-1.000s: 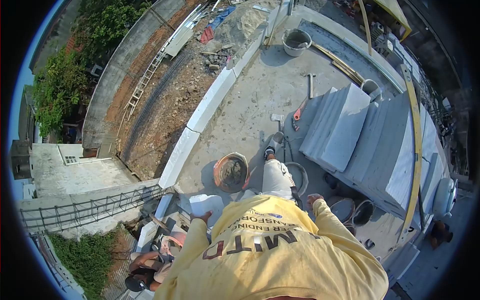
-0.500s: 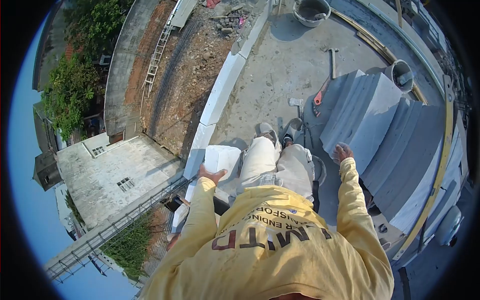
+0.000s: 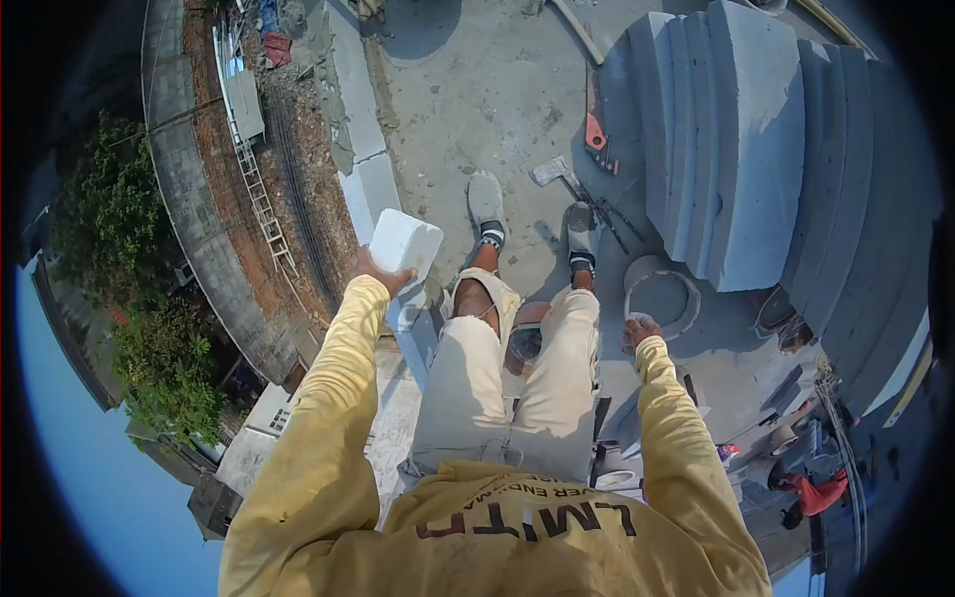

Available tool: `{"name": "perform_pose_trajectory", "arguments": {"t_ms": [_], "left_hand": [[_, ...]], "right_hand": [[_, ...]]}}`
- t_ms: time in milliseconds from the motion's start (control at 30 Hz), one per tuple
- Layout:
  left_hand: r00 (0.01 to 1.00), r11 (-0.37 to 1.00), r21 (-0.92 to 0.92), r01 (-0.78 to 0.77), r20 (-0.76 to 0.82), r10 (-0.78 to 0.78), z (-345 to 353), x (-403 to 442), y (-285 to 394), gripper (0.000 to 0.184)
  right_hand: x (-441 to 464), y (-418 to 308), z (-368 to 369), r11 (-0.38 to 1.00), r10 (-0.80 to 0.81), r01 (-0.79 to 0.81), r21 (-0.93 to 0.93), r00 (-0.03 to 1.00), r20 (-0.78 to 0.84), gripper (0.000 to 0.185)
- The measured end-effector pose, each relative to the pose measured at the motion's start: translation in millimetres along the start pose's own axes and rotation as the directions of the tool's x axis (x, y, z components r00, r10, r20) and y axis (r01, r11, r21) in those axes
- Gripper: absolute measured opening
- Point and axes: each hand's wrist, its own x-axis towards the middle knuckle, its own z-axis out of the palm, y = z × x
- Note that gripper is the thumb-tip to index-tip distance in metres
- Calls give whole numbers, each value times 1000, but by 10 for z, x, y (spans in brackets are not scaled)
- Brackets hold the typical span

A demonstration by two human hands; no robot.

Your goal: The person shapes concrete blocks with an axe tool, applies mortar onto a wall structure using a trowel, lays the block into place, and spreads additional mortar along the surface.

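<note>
My left hand (image 3: 382, 275) is closed on the near edge of a white block (image 3: 406, 245), thumb spread along one side. The block is above or on the low white block wall (image 3: 374, 187); I cannot tell whether it touches it. My right hand (image 3: 642, 332) is held low with curled fingers, close to the rim of a round bucket (image 3: 633, 289). What those fingers hold, if anything, is hidden. A hatchet-like tool (image 3: 557, 175) lies on the floor in front of my right shoe.
Large pale slabs (image 3: 761, 149) stand stacked at the right. A red-handled saw (image 3: 595, 134) and a wooden handle (image 3: 577, 30) lie on the concrete floor (image 3: 458, 109). Beyond the wall at left, a ladder (image 3: 261, 204) rests far below. Another person in red (image 3: 821, 492) is at lower right.
The white block has moved forward and outward over the wall with my left hand. My right hand has come away from the slabs to near the bucket. My view has tilted and shifted.
</note>
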Motion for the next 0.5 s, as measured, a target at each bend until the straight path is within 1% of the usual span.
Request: {"name": "perform_pose_trajectory", "arguments": {"t_ms": [33, 67, 100, 167, 233, 267, 300, 333, 367, 400, 433, 467, 500], "left_hand": [[999, 988, 152, 38, 18, -41, -116, 146, 353, 94], [1000, 971, 237, 18, 0, -19, -13, 488, 487, 97], [1000, 958, 287, -11, 10, 9, -6, 728, 717, 97], [997, 942, 329, -57, -22, 68, 100, 1160, 1144, 97], [985, 924, 364, -118, -77, 156, 265, 1549, 1481, 96], [975, 907, 395, -144, -100, 198, 321, 1715, 1685, 96], [964, 888, 425, -175, -111, 243, 381, 1867, 1899, 95], [928, 854, 445, -269, -116, 353, 447, 2068, 2061, 95], [884, 815, 456, -358, -116, 453, 503, 2274, 2184, 96], [798, 717, 514, -471, -97, 594, 564, 2468, 2288, 95], [688, 600, 563, -568, -75, 722, 571, 2621, 2427, 94], [840, 637, 566, -523, 213, 500, 431, 2640, 2796, 86], [806, 560, 599, -572, 281, 521, 440, 2706, 3031, 87]], "right_hand": [[205, 21, 98, 999, 29, -29, 14, 999, 15, 27], [352, -53, 255, 999, 44, -45, 25, 999, 9, 25], [505, -86, 393, 997, 65, -65, 39, 998, -4, 22], [1094, -82, 666, 999, 21, -20, -50, 1000, 21, 27], [1713, -135, 966, 992, -61, 62, -110, 998, 14, 33], [1925, -293, 1090, 962, -210, 207, -176, 978, 4, 39], [2308, -376, 1185, 851, -386, 355, -386, 923, -2, 43], [2721, -484, 1338, 636, -470, 254, -729, 876, -105, 47], [2538, -922, 1406, 841, -387, 334, -425, 921, -42, 49], [2618, -1222, 1486, 808, -417, 357, -468, 908, -27, 51], [2725, -1365, 1604, 733, -523, 405, -547, 849, -71, 52], [3011, -1431, 1690, 700, -569, 448, -556, 820, -56, 56], [3044, -1591, 1753, 717, -500, 375, -587, 864, -58, 59]]}}
